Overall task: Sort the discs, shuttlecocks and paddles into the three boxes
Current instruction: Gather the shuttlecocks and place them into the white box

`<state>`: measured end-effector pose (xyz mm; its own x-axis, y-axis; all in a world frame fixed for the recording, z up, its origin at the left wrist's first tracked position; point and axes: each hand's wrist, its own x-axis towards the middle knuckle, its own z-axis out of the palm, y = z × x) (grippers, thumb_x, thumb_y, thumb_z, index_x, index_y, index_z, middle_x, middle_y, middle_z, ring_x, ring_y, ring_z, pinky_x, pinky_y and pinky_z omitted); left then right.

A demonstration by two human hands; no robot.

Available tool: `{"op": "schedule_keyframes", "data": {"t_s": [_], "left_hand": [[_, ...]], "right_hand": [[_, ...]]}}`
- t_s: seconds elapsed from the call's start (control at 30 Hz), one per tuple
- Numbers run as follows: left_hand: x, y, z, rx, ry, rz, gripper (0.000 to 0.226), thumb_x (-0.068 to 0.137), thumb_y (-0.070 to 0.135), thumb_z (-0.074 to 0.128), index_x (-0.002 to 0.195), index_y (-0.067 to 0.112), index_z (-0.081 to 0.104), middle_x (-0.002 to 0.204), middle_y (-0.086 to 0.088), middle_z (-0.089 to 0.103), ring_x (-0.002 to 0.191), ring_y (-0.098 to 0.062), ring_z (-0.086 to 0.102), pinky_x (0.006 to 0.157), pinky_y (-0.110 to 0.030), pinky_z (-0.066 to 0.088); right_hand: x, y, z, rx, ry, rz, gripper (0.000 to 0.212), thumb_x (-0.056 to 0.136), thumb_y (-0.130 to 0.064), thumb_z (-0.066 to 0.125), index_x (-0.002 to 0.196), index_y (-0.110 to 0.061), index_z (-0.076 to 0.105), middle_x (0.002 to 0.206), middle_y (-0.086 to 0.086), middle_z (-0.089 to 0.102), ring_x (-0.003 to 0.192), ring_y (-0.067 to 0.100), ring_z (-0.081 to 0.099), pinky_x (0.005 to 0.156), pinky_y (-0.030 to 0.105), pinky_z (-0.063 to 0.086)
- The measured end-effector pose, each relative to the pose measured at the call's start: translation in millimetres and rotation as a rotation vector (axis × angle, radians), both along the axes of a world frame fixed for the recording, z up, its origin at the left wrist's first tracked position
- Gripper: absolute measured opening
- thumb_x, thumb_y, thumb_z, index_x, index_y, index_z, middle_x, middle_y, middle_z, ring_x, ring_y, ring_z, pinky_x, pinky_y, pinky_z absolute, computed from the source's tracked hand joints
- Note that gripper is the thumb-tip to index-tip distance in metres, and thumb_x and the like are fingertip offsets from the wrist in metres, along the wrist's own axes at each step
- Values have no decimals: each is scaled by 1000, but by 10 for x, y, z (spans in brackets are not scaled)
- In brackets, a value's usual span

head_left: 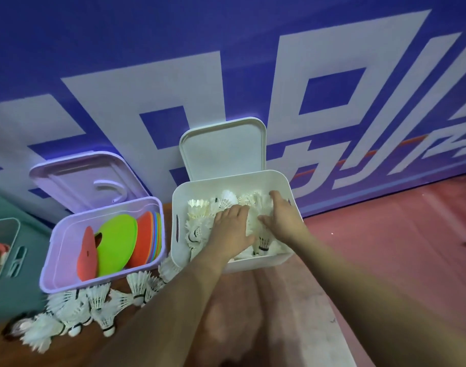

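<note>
Both grips lie flat and spread, holding nothing: left hand and right hand press on shuttlecocks in the white box. Pressing hard could crush feathers. More loose shuttlecocks wait on the floor.

Beyond my fingertips: blue wall banner with big pale block lettering, orange streak at its lower right. Right of my fingers: pinkish-red floor, meeting the banner at a straight base line. Below my wrists, left: brown wood flooring. Light dim, bluish.
</note>
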<state>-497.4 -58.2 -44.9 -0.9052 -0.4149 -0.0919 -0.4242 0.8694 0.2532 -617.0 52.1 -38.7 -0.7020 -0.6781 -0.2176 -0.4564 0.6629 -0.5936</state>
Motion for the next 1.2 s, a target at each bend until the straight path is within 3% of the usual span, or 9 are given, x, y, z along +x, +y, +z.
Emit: {"op": "schedule_keyframes", "data": {"t_s": [0.1, 0.17, 0.3, 0.5, 0.67, 0.8, 0.9, 1.03, 1.2], "left_hand": [[49, 18, 27, 0, 47, -8, 76, 82, 48, 58, 146, 19, 30, 146, -2, 38, 135, -23, 34, 112, -36, 21], [157, -6, 104, 31, 168, 25, 72, 82, 48, 57, 143, 18, 34, 144, -1, 39, 135, -21, 34, 113, -34, 21], [565, -222, 387, 218, 388, 121, 59, 83, 50, 51, 131, 15, 49, 135, 1, 47, 126, -15, 42, 108, -30, 31], [1549, -521, 603, 267, 510, 373, 23, 89, 18, 64, 111, 14, 59, 110, 3, 53, 105, -9, 51, 95, -22, 37], [2449, -601, 304, 267, 496, 565, 14, 86, 6, 63, 96, 16, 61, 101, 1, 54, 92, -12, 58, 84, -30, 48], [2906, -654, 1, 318, 333, 672, 16, 82, 5, 66, 89, 19, 60, 95, -1, 56, 89, -12, 61, 75, -26, 41], [3097, -715, -259, 336, 205, 742, 18, 83, 14, 67, 98, 10, 61, 102, -5, 57, 101, -24, 57, 84, -30, 42], [3069, -810, -531, 392, 79, 743, 33, 82, 26, 66, 111, 11, 58, 114, -7, 56, 111, -24, 54, 91, -33, 42], [2867, -999, -861, 370, 74, 686, 58, 78, 35, 66, 130, 18, 46, 104, -14, 61, 100, -35, 57, 83, -43, 48]], "right_hand": [[46, 11, -68, 79, 62, 32, 78, 93, -37, 55, 152, -18, 8, 149, 19, 30, 133, 34, 39, 107, 45, 37], [96, 35, 4, 9, 139, 29, 81, 93, -41, 52, 154, -17, 5, 155, 22, 19, 143, 36, 25, 115, 46, 29], [322, 67, 378, -155, 208, 48, 70, 93, -43, 52, 150, -13, 24, 150, 16, 31, 138, 30, 32, 112, 40, 33], [1109, -114, 717, -330, 37, 229, 52, 94, -35, 55, 139, -15, 42, 136, 4, 41, 122, 18, 47, 103, 30, 39], [1786, -324, 549, -345, -33, 412, 46, 93, -30, 55, 136, -14, 44, 128, 4, 43, 119, 18, 47, 100, 28, 39], [2215, -442, 247, -262, -19, 541, 42, 93, -30, 55, 130, -13, 46, 122, 5, 45, 112, 23, 52, 90, 26, 38], [2411, -554, -49, -111, 30, 576, 45, 90, -28, 54, 130, -13, 43, 132, 10, 41, 114, 31, 52, 89, 34, 44], [2527, -742, -363, 129, 111, 542, 41, 89, -28, 51, 125, -11, 43, 133, 14, 40, 105, 37, 57, 76, 40, 48], [2605, -982, -649, 263, 93, 456, 46, 87, -23, 50, 130, -12, 39, 138, 11, 40, 109, 37, 58, 81, 43, 48]]}}
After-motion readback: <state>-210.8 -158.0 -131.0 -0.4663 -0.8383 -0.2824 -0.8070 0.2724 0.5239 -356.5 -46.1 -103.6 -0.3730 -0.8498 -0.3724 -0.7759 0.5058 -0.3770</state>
